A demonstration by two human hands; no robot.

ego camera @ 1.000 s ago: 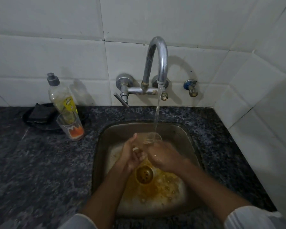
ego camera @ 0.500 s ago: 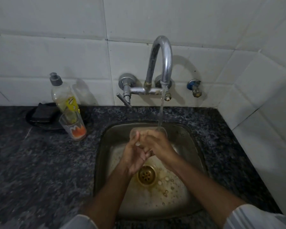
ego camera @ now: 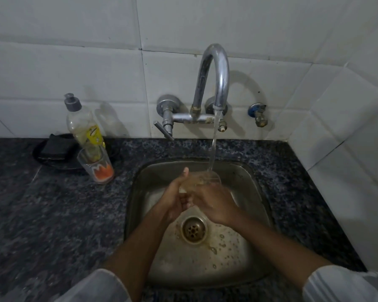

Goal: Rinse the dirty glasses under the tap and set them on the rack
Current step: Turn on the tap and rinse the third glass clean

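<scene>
A clear glass (ego camera: 202,178) sits upright under the running tap (ego camera: 215,83), over the steel sink (ego camera: 258,192). The water stream falls into its mouth. My left hand (ego camera: 172,199) wraps the glass from the left, thumb raised along its side. My right hand (ego camera: 214,203) grips it from the right and front, hiding most of its lower half. A second glass (ego camera: 97,166) with orange liquid at its bottom stands on the counter to the left of the sink.
A dish soap bottle (ego camera: 83,125) stands behind the second glass, next to a dark sponge on a black dish (ego camera: 55,149). The dark speckled counter (ego camera: 52,214) surrounds the sink. A small valve (ego camera: 258,115) sticks out of the tiled wall. Brownish water lies around the drain (ego camera: 193,229).
Both hands lifted the glass slightly up and back beneath the stream. The orange-brown water in the sink has mostly drained away.
</scene>
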